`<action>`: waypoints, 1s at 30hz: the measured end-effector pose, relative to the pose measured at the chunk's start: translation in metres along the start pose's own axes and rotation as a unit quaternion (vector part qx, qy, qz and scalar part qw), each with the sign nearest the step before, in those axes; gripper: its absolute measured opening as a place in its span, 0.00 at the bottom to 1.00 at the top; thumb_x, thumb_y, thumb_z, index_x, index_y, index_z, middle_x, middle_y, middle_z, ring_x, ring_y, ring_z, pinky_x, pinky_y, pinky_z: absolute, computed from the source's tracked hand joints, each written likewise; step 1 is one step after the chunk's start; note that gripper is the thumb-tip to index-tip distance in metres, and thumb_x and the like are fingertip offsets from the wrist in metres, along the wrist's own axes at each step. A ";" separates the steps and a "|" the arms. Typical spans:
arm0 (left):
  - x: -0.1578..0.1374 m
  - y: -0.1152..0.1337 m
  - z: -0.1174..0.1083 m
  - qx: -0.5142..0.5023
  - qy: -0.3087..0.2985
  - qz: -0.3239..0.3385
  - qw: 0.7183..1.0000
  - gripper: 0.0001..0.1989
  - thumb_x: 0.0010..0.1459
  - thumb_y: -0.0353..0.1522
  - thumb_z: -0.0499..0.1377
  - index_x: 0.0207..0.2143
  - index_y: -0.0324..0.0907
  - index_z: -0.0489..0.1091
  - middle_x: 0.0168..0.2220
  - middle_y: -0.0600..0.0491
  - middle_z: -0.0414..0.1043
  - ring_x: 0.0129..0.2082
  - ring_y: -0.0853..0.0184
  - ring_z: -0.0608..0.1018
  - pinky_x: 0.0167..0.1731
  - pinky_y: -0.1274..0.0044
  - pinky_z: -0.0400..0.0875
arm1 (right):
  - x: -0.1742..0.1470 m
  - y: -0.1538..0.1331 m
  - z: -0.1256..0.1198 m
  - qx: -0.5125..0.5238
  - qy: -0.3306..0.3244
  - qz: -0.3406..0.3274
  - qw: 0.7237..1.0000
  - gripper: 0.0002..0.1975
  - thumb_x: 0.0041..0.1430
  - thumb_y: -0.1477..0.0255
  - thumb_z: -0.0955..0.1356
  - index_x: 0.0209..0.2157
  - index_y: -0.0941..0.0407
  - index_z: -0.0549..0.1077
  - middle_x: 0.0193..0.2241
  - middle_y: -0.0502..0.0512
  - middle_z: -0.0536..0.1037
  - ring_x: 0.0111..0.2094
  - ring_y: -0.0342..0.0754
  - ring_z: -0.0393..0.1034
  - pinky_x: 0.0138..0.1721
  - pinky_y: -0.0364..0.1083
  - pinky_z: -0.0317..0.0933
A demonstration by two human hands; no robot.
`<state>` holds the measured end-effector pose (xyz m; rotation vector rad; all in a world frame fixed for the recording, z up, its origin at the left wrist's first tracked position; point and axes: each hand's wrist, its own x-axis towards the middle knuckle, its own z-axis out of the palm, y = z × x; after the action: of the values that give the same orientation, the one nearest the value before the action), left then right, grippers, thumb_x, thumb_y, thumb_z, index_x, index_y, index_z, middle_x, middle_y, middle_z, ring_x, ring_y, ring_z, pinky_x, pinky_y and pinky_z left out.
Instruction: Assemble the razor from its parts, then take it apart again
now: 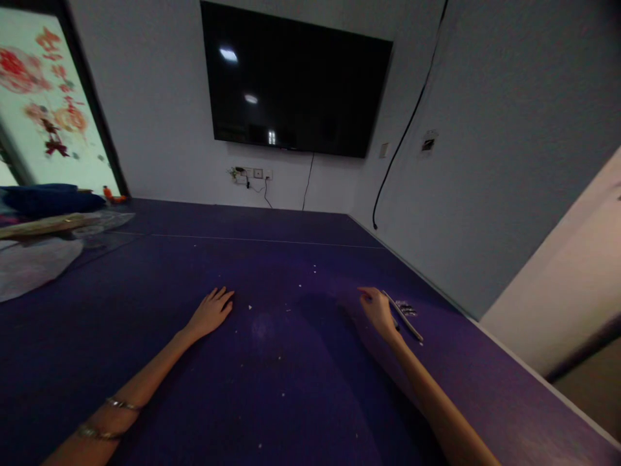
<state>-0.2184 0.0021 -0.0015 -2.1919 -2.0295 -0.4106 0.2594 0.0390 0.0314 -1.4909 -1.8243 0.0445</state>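
My left hand (211, 312) rests palm down on the purple tabletop (204, 401), its fingers slightly spread and nothing under them that I can see. On the other side, my right hand (378, 313) is closed, with the fingertips curled together in a pinch. Whatever it may hold is too small or hidden to make out. Just right of that hand lies a thin, pale grey rod or tube (405, 318), slanting across the surface. Beside the rod is a small clear packet (406, 309) with dark pieces. Small white scraps (250, 307) are scattered between my hands.
At the far left are a dark blue cloth bundle (53, 199) and clear plastic sheeting (39, 265). An orange item (109, 193) stands near the back left corner. A black cable (405, 133) hangs down the right wall. A television (295, 77) is mounted beyond the table.
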 end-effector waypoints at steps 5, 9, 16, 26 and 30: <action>0.001 -0.001 0.001 0.005 0.004 0.001 1.000 0.26 0.58 0.40 0.42 0.55 0.39 0.62 0.58 0.47 0.58 0.60 0.56 0.57 0.56 0.64 0.53 | -0.003 0.051 -0.046 -0.077 -0.087 0.128 0.985 0.15 0.48 0.76 0.63 0.35 0.59 0.77 0.31 0.58 0.79 0.34 0.51 0.74 0.33 0.42 0.63; 0.002 -0.004 0.002 0.012 -0.002 0.005 1.000 0.27 0.58 0.41 0.41 0.55 0.38 0.61 0.58 0.46 0.58 0.60 0.56 0.56 0.56 0.64 0.53 | -0.016 0.071 -0.055 -0.115 -0.109 0.145 0.977 0.11 0.46 0.74 0.65 0.32 0.55 0.78 0.30 0.55 0.80 0.34 0.50 0.74 0.30 0.40 0.62; 0.002 -0.004 0.001 0.016 -0.005 0.010 1.000 0.27 0.59 0.41 0.41 0.56 0.38 0.61 0.58 0.45 0.58 0.60 0.55 0.56 0.56 0.64 0.53 | -0.022 0.067 -0.053 -0.152 -0.149 0.162 0.964 0.10 0.47 0.70 0.65 0.29 0.54 0.78 0.27 0.55 0.78 0.31 0.51 0.74 0.29 0.42 0.61; 0.011 0.020 -0.020 -0.065 0.030 -0.005 0.997 0.23 0.55 0.37 0.46 0.50 0.37 0.66 0.53 0.46 0.66 0.56 0.58 0.64 0.55 0.65 0.56 | -0.024 0.060 -0.051 -0.184 -0.155 0.168 0.956 0.08 0.46 0.73 0.65 0.28 0.54 0.77 0.28 0.56 0.78 0.31 0.50 0.73 0.27 0.41 0.59; 0.016 0.067 -0.040 -0.179 0.055 0.055 0.981 0.17 0.56 0.36 0.47 0.40 0.41 0.71 0.49 0.48 0.70 0.52 0.63 0.68 0.54 0.69 0.58 | -0.023 0.047 -0.051 -0.169 -0.148 0.179 0.958 0.09 0.47 0.73 0.65 0.30 0.54 0.77 0.29 0.54 0.78 0.33 0.49 0.73 0.28 0.40 0.57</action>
<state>-0.1555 0.0008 0.0477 -2.3997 -1.8850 -0.9247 0.3280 0.0129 0.0335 -2.1442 -1.8302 0.1451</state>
